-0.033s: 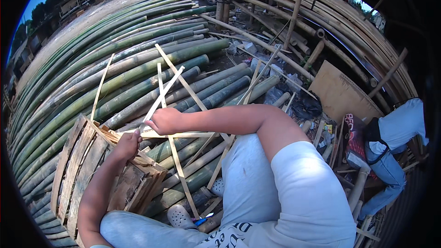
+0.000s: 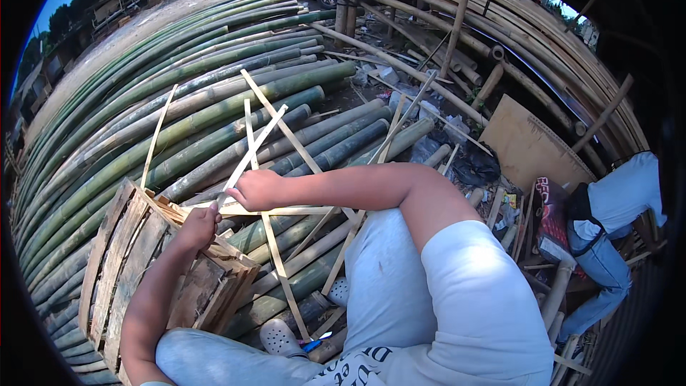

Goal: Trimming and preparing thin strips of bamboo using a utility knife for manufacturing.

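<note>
A pale, split bamboo strip (image 2: 256, 144) slants up and away from between my hands, over a pile of green bamboo poles. My right hand (image 2: 259, 190) is closed around its lower part, with that forearm reaching across from the right. Just below and to the left, my left hand (image 2: 199, 227) is closed with its thumb up at the strip's near end. A dark, thin piece shows between the two hands, too small to make out. Beside my left forearm stands a slatted wooden crate (image 2: 143, 271), and further strips (image 2: 282, 271) lie crossed over the poles.
Long green bamboo poles (image 2: 214, 121) cover the ground ahead and left. At right are a plywood sheet (image 2: 525, 139), a black plastic bag (image 2: 477, 164) and another person (image 2: 607, 243) bent over. Stacked long strips (image 2: 543, 36) rest on a rack behind. My clog (image 2: 280, 337) is below.
</note>
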`<action>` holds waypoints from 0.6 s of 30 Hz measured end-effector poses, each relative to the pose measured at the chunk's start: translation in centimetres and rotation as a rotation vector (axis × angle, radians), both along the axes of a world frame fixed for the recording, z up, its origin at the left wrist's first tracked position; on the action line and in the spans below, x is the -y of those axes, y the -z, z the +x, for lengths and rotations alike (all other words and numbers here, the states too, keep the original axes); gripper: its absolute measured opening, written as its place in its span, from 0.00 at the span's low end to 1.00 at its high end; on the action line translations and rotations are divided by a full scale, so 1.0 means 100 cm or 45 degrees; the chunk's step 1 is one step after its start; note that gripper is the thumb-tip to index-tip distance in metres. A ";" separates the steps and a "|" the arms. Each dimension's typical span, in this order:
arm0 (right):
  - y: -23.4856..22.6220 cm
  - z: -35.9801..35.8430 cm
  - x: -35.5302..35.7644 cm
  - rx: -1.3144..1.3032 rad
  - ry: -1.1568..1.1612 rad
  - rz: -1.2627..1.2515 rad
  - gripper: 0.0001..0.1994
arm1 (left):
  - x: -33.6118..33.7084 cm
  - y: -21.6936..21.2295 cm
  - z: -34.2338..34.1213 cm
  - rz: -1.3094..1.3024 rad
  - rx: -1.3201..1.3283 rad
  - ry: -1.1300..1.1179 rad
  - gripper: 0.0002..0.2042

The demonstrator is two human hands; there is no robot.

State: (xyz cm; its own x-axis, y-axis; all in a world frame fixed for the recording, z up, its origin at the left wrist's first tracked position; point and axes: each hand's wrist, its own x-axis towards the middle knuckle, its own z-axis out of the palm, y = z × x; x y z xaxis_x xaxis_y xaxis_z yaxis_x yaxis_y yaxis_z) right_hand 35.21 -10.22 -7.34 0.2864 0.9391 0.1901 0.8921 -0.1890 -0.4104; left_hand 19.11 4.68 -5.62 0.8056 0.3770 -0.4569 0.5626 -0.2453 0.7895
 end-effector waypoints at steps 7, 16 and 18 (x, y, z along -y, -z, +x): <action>-0.058 -0.018 0.002 -0.022 0.045 -0.137 0.28 | 0.005 0.003 -0.006 0.052 0.012 0.063 0.23; -0.017 -0.018 0.004 -0.077 0.036 -0.074 0.21 | 0.006 -0.006 -0.005 -0.129 0.086 0.135 0.22; -0.020 -0.024 0.006 -0.035 0.014 -0.064 0.19 | 0.005 -0.009 -0.012 -0.119 0.025 0.168 0.21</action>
